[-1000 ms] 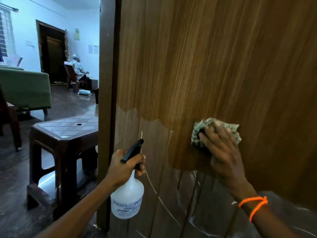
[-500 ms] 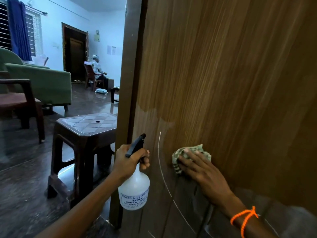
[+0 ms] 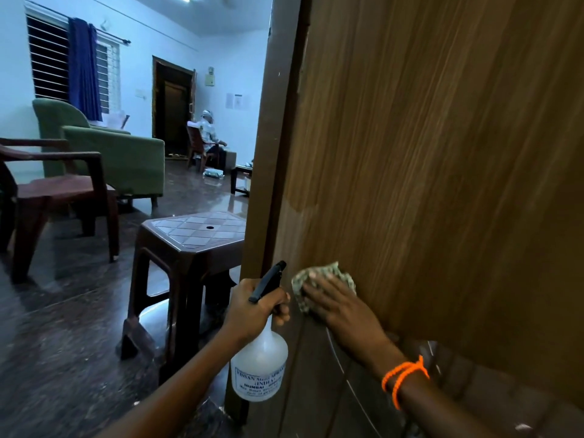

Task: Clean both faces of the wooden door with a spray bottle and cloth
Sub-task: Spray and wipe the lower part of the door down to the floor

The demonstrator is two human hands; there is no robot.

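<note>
The door fills the right side of the view, its brown wood grain running top to bottom and its edge facing the room beyond. Low on the door, near that edge, a green checked cloth lies bunched against the wood. The right hand presses it flat there, fingers straight and slightly spread over the fabric; an orange thread band circles the wrist below. Just beside the cloth, toward the door's edge, the left hand grips the neck of a translucent spray bottle, fingers curled round it under the black trigger head, whose nozzle points up toward the door. The bottle hangs upright below the fist, a printed label on its front. Past the door's edge stands a brown plastic stool on a dark glossy floor. Farther from the door are a brown chair, a green sofa and a window with a blue curtain. A person sits far back near a dark doorway.
</note>
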